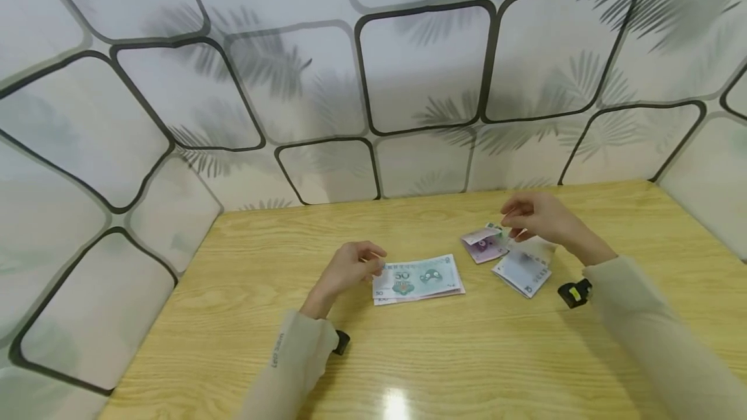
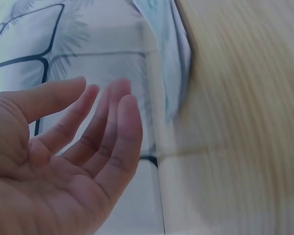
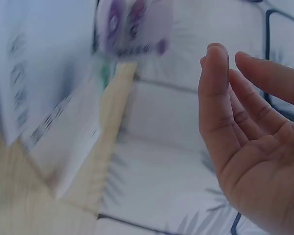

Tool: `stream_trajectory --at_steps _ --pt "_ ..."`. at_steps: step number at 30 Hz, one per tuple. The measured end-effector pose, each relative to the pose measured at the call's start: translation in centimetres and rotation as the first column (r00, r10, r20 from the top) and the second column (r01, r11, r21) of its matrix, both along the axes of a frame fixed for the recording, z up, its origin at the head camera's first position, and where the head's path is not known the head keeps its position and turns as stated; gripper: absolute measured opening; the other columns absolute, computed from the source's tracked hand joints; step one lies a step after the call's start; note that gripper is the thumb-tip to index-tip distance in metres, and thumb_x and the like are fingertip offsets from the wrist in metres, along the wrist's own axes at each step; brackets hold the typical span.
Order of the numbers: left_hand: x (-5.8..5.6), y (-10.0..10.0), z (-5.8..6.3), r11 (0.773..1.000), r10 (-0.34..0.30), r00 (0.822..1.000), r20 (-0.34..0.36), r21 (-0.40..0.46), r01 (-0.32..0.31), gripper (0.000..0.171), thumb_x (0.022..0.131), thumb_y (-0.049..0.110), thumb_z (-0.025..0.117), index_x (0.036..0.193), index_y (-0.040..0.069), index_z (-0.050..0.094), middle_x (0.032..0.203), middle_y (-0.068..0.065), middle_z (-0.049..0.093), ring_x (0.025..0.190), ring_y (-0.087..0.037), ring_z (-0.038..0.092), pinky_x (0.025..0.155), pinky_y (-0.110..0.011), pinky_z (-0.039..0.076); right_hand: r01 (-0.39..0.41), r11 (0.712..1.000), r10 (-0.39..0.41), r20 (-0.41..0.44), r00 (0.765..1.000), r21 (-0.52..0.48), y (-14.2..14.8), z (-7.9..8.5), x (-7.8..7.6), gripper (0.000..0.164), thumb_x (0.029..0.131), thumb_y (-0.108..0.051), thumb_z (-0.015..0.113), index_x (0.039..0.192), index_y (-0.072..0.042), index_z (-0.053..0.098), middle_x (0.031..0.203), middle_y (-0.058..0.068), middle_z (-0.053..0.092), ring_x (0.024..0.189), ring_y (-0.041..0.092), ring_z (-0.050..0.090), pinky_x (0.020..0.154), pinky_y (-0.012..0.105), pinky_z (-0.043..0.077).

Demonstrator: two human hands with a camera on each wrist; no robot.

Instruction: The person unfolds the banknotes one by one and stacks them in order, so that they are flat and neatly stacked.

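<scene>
On the table lies a flat green banknote (image 1: 417,277) marked 50, over another note (image 1: 385,302) whose lower edge peeks out. My left hand (image 1: 348,269) is at the left end of these notes, its fingers loosely bent; the left wrist view shows nothing between thumb and fingers. To the right are a folded purple note (image 1: 487,249) and a folded blue-grey note (image 1: 521,272), with a paler piece partly behind it. Above these folded notes hovers my right hand (image 1: 543,218), thumb and fingers near each other. In the right wrist view that hand (image 3: 250,142) holds nothing.
A wood-grain table (image 1: 245,342) carries the notes. Patterned panels (image 1: 420,76) with dark outlines and leaf prints stand along its back and sides. Each wrist wears a small black device, such as the right camera (image 1: 574,293).
</scene>
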State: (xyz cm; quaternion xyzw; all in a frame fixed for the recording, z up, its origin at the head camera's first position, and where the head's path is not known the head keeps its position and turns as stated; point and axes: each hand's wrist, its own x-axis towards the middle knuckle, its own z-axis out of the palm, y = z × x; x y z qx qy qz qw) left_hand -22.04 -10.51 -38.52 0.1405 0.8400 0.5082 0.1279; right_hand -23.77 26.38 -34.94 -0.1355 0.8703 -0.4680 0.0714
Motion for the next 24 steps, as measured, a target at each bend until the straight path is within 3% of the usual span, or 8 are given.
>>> stream_trajectory --at_steps 9,24 --pt "0.2 3.5 0.6 0.991 -0.088 0.996 -0.005 0.097 0.088 0.022 0.101 0.002 0.059 0.118 -0.012 0.065 0.098 -0.024 0.069 0.088 -0.039 0.07 0.076 -0.041 0.061 0.062 0.997 -0.065 0.054 0.996 0.053 3.2 -1.1 -0.3 0.032 0.1 0.001 0.06 0.123 0.022 0.051 0.096 0.02 0.07 0.08 0.03 0.07 0.069 0.04 0.062" --pt "-0.8 9.1 1.2 0.975 -0.173 0.984 0.049 0.151 0.164 0.024 0.103 0.003 0.057 0.121 -0.01 0.065 0.102 -0.022 0.07 0.09 -0.033 0.071 0.078 -0.041 0.061 0.102 0.992 -0.111 0.123 0.986 0.08 6.3 -1.8 0.4 0.036 0.098 0.0 0.06 0.122 0.024 0.048 0.094 0.017 0.069 0.082 0.029 0.07 0.072 0.038 0.062"
